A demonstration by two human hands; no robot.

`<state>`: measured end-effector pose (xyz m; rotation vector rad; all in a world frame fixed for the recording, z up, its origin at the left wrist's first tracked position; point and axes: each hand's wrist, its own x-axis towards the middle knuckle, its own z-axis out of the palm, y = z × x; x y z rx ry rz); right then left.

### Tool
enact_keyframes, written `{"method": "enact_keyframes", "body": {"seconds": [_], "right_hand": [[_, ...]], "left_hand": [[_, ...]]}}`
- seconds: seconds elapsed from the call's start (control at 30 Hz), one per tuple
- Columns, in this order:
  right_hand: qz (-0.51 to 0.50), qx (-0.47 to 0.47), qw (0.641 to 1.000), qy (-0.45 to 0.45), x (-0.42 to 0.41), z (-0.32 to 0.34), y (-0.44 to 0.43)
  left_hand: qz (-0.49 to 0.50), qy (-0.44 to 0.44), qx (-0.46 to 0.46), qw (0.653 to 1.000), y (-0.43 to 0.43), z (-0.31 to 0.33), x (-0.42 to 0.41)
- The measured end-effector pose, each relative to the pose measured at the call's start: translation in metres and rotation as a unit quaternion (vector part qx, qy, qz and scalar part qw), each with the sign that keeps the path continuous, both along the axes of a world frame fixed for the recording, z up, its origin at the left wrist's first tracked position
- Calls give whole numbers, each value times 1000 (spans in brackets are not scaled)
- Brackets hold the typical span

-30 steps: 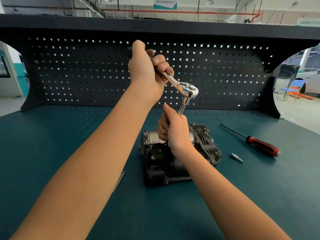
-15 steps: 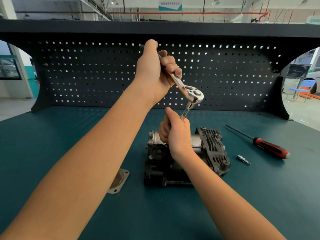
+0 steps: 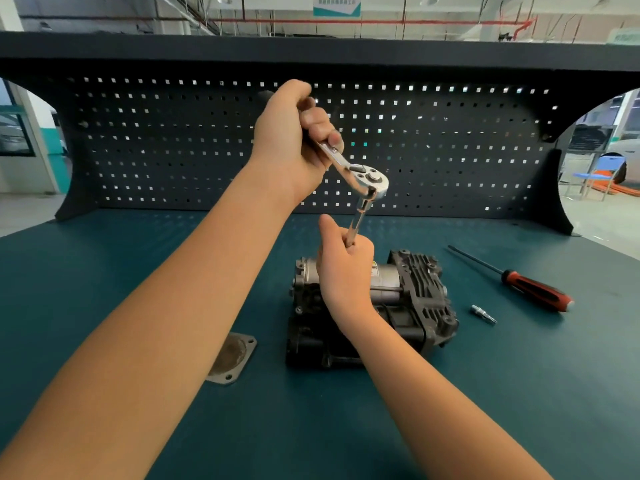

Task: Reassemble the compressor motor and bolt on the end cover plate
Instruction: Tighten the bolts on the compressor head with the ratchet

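Left hand (image 3: 291, 140) is raised above the tabletop (image 3: 104, 271) and grips the handle of a ratchet wrench (image 3: 372, 180). An extension bar (image 3: 362, 209) hangs from the ratchet head at a slight tilt. Right hand (image 3: 346, 268) is curled round the bar's lower end, above the compressor motor (image 3: 419, 282); the bar's tip is hidden in the fist. The end cover plate (image 3: 232, 358) lies flat to the left of the motor, apart from it. To the right lie a small metal bit (image 3: 483, 313) and a red-and-black screwdriver (image 3: 533, 289). A black pegboard (image 3: 450, 150) backs the tabletop.
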<state>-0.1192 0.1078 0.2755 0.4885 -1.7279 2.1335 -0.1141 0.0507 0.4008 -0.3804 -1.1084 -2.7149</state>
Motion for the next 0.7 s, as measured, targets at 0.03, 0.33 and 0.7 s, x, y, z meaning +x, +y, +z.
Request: {"method": "enact_keyframes", "body": {"seconds": [0.03,0.33,0.7], "right_hand": [[-21,14,1000,10,2,-1,-1],[-61,79,995,14,3,-2,-5],[2,61,998,1,-1,-3,-1]], "left_hand": [[6,3,-6,1000,0,-1,1],[5,-15,46,999,-18,-5,14],[-22,-39,-67,997,-8,6,12]]}}
